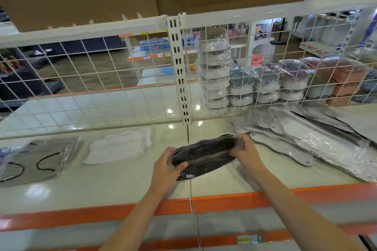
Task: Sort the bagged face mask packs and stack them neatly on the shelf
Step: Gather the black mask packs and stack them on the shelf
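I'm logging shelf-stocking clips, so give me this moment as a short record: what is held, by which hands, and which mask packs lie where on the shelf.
held item: black mask pack, in clear plastic
left hand: grips the pack's near-left end
right hand: grips its right end
shelf: glossy cream, orange front edge
left of hands: white mask pack, lying flat; grey mask pack with black ear loops farther left
right of hands: loose pile of grey packs
behind: wire grid panel
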Demonstrator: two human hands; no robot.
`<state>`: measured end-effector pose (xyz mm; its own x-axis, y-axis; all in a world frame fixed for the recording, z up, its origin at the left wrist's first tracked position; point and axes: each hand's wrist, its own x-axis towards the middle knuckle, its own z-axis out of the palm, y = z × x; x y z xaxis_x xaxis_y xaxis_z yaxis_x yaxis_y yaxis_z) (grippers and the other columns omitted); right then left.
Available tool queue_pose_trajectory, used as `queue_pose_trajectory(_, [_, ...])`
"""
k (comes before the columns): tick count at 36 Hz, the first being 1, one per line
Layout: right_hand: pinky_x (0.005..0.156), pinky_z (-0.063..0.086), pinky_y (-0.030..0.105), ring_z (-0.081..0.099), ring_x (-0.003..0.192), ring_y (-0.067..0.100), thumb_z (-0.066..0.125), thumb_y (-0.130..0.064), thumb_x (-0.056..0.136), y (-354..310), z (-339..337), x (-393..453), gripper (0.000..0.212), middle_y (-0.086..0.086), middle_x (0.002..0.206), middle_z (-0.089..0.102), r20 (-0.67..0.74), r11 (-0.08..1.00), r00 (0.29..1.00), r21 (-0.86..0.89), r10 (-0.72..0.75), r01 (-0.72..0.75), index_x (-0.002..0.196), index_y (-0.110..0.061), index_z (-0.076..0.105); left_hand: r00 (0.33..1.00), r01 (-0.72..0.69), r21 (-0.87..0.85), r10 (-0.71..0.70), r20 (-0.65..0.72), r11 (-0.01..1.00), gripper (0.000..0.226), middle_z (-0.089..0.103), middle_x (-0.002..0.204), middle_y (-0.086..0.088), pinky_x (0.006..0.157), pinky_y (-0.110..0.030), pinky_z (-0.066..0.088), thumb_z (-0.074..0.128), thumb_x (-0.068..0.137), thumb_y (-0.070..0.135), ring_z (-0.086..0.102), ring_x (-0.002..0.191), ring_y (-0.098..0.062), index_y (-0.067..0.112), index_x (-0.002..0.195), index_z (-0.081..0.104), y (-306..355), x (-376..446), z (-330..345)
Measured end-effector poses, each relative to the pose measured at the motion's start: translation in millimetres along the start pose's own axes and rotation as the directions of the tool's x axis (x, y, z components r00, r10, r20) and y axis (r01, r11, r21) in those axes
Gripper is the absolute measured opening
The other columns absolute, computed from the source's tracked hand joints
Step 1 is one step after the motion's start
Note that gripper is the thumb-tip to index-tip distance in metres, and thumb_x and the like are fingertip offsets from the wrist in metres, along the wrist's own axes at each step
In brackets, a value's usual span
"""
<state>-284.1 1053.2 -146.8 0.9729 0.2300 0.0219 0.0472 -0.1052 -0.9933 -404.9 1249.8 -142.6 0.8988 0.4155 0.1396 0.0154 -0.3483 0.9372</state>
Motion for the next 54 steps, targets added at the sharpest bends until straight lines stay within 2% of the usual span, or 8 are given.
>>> queue_pose_trajectory(3, [0.065, 0.044, 0.007, 0.054, 0.081, 0.009, 0.060, 0.013, 0.078, -14, 0, 1, 0.028, -0.001, 0.088, 0.056, 0.008, 0.999, 1.000, 0.049, -0.006, 0.005, 0.095, -0.007, 0.053, 0.994, -0.076, 0.004, 0.076, -0.084, 0.997, 0.025, 0.064, 0.086, 0.003, 0.066, -0.004, 0.043, 0.068, 0.081, -0.001, 0.059, 0.077, 0.012, 0.020, 0.082, 0.055, 22, 5, 1])
queue_pose_trajectory(11, [0.077, 0.042, 0.026, 0.048, 0.092, 0.017, 0.056, 0.019, 0.075, -6, -5, 5, 0.040, 0.001, 0.095, 0.051, -0.004, 0.998, 0.999, 0.036, 0.052, -0.051, 0.103, -0.007, 0.048, 0.996, 0.065, -0.060, -0.068, -0.050, 0.996, 0.047, 0.064, 0.102, 0.004, 0.091, -0.022, 0.045, 0.079, 0.072, 0.008, 0.060, 0.103, -0.009, 0.023, 0.105, 0.049, 9, 15, -13])
queue_pose_trajectory(19, [0.069, 0.040, 0.017, 0.049, 0.081, 0.005, 0.051, 0.014, 0.080, -18, 13, 6, 0.028, -0.001, 0.089, 0.051, -0.003, 0.996, 1.000, 0.083, 0.031, -0.031, 0.099, -0.007, 0.055, 0.993, 0.048, -0.115, -0.060, -0.101, 0.992, 0.035, 0.058, 0.098, -0.004, 0.067, -0.007, 0.048, 0.061, 0.079, -0.016, 0.059, 0.086, -0.003, 0.003, 0.103, 0.045, 15, 7, 5])
queue_pose_trajectory(29, [0.072, 0.050, 0.028, 0.061, 0.098, 0.028, 0.056, 0.006, 0.078, -13, 40, 10, 0.030, 0.011, 0.100, 0.064, 0.112, 0.989, 0.982, -0.035, 0.150, -0.147, 0.103, -0.010, 0.059, 0.991, 0.132, 0.024, -0.132, -0.004, 0.991, 0.036, 0.061, 0.098, 0.014, 0.071, -0.001, 0.042, 0.064, 0.084, -0.001, 0.057, 0.093, 0.003, 0.024, 0.108, 0.055, 0, 12, -34])
queue_pose_trajectory(35, [0.071, 0.043, 0.027, 0.054, 0.089, 0.019, 0.064, 0.002, 0.078, -60, 104, 23, 0.035, 0.005, 0.095, 0.056, 0.286, 0.988, 0.954, -0.144, 0.092, -0.052, 0.109, -0.006, 0.050, 0.967, 0.209, 0.032, -0.202, -0.156, 0.977, 0.024, 0.064, 0.092, -0.001, 0.082, -0.033, 0.051, 0.074, 0.077, 0.007, 0.062, 0.090, -0.020, 0.019, 0.086, 0.056, 1, 35, -132])
queue_pose_trajectory(41, [0.073, 0.049, 0.031, 0.062, 0.078, 0.014, 0.070, -0.017, 0.082, -99, 206, 11, 0.026, 0.004, 0.093, 0.062, 0.580, 0.970, 0.780, -0.104, 0.237, -0.218, 0.102, -0.016, 0.052, 0.906, 0.390, -0.049, -0.393, -0.156, 0.919, 0.067, 0.059, 0.125, -0.014, 0.097, -0.051, 0.047, 0.083, 0.066, 0.015, 0.059, 0.110, -0.033, 0.011, 0.125, 0.050, -30, 18, -268])
queue_pose_trajectory(48, [0.057, 0.045, 0.022, 0.056, 0.058, 0.008, 0.069, -0.014, 0.083, -122, 350, -29, 0.016, -0.004, 0.060, 0.060, 0.750, 0.925, 0.591, -0.381, 0.296, 0.020, 0.086, -0.009, 0.055, 0.881, 0.402, 0.003, -0.386, -0.273, 0.916, 0.056, 0.051, 0.112, 0.005, 0.064, -0.027, 0.050, 0.069, 0.079, -0.001, 0.056, 0.080, -0.009, 0.021, 0.125, 0.047, -65, -15, -386])
queue_pose_trajectory(54, [0.046, 0.045, 0.019, 0.058, 0.057, 0.011, 0.065, -0.006, 0.085, -120, 465, -67, 0.025, 0.003, 0.074, 0.060, 0.780, 0.909, 0.588, -0.380, 0.214, 0.174, 0.108, -0.012, 0.057, 0.838, 0.510, 0.473, -0.289, -0.463, 0.718, 0.053, 0.056, 0.116, -0.010, 0.075, -0.030, 0.039, 0.072, 0.081, 0.020, 0.053, 0.094, -0.022, 0.009, 0.123, 0.042, -100, -38, -477])
